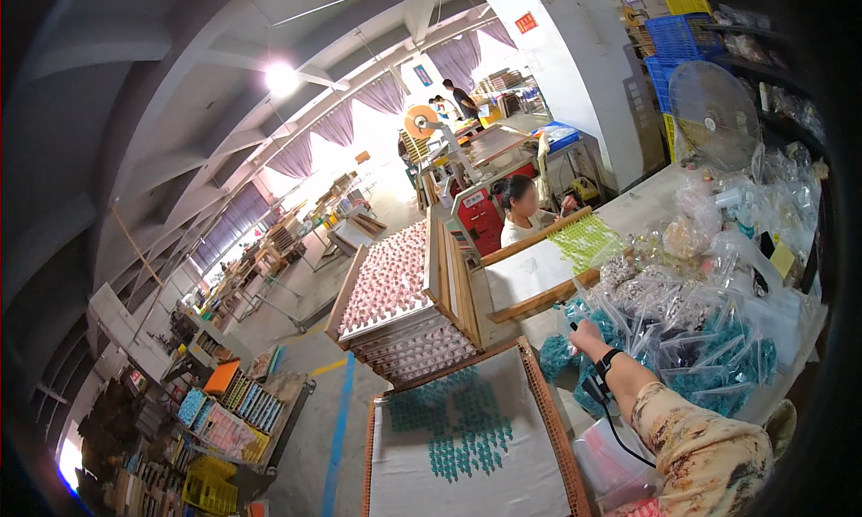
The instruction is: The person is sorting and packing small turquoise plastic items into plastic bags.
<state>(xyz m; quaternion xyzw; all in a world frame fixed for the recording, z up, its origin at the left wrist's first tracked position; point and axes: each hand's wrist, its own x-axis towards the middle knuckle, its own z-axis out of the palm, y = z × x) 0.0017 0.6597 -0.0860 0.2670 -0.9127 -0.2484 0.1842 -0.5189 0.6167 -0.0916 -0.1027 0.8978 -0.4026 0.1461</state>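
Observation:
My right hand reaches out at the right, wearing a dark wrist strap with a black cable. Its fingers look closed at the edge of a heap of teal pieces; what they grip is too small to make out. Clear plastic bags of teal pieces lie beside the hand and forearm. Left of my arm, a wood-framed tray with a pale lining carries rows of small teal pieces. My left hand is out of view.
Beyond the tray stands a stack of frames topped with pink-and-white pieces. A co-worker sits behind a board with yellow-green pieces. A fan and more bags stand at the right. A loaded cart is at the lower left.

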